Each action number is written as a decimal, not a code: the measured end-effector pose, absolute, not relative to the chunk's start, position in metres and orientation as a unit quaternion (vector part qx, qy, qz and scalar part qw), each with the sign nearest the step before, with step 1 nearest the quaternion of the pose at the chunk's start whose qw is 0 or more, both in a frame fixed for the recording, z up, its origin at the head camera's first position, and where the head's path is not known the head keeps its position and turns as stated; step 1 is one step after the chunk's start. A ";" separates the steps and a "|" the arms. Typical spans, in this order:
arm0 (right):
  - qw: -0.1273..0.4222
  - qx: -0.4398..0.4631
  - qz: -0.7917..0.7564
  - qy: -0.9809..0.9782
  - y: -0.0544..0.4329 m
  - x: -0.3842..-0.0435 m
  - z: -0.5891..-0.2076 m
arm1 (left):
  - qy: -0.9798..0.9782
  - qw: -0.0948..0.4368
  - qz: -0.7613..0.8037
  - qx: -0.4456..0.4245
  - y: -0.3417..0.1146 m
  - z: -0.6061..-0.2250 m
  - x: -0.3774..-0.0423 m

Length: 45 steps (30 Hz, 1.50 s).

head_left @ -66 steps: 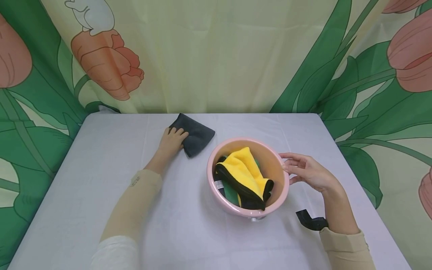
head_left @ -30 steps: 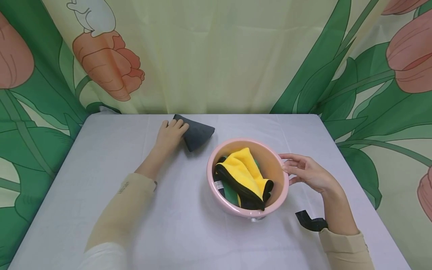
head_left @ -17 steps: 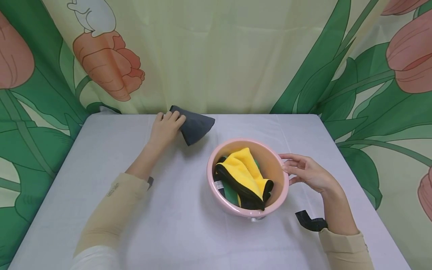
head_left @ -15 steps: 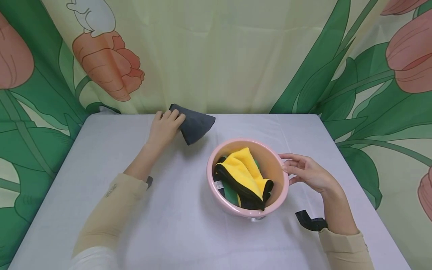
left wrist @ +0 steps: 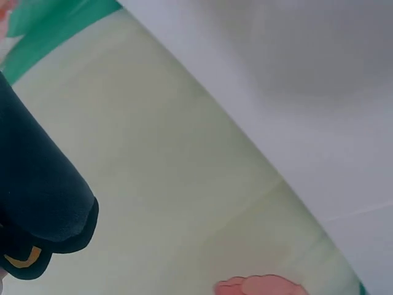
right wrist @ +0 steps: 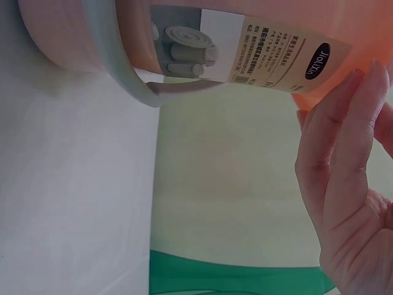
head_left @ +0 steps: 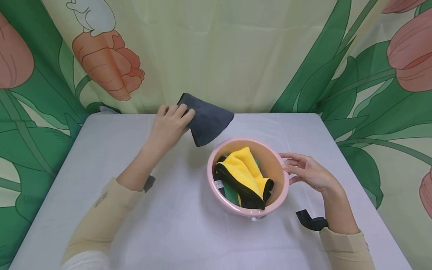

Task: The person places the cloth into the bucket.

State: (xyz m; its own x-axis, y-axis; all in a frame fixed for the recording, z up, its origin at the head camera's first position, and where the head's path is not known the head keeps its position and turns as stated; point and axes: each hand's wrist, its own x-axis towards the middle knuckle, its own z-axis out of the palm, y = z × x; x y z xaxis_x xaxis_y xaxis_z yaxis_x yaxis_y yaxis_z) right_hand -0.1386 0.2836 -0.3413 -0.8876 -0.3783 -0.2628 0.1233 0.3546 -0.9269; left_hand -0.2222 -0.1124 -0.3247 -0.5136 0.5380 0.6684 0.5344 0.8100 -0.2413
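Note:
My left hand [head_left: 170,125] pinches a dark grey cloth [head_left: 209,118] by its left side, above the far part of the table. The cloth hangs tilted, its lower corner near the bucket's far-left rim. In the left wrist view the cloth [left wrist: 43,178] fills the left edge, with a small yellow patch at its bottom. A pink bucket [head_left: 216,195] stands in the middle, and a yellow cloth [head_left: 241,167] with black edging lies in it over green and dark fabric. My right hand [head_left: 308,172] holds the bucket's right rim between thumb and fingers.
A white cloth covers the table [head_left: 182,232]. Behind its far edge hangs a printed curtain [head_left: 216,56]. In the right wrist view, the bucket's side carries a paper label [right wrist: 270,52] and a pale handle [right wrist: 126,67] hangs down.
My left hand has lifted the dark grey cloth off the table, first drawing it back and left, then carrying it right toward the bucket. The right hand and the bucket have stayed in place.

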 end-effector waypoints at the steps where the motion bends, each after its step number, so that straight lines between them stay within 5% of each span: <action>1: 0.223 -0.083 -0.563 0.791 0.284 -0.139 -0.341 | -0.867 0.386 0.003 -0.314 -0.110 -0.322 -0.219; 33: 0.224 -0.113 -0.611 0.751 0.283 -0.137 -0.341 | -0.763 0.425 -0.004 -0.486 -0.032 -0.326 -0.146; 45: 0.222 -0.106 -0.606 0.757 0.284 -0.135 -0.340 | -0.806 0.294 -0.019 -0.513 -0.021 -0.339 -0.141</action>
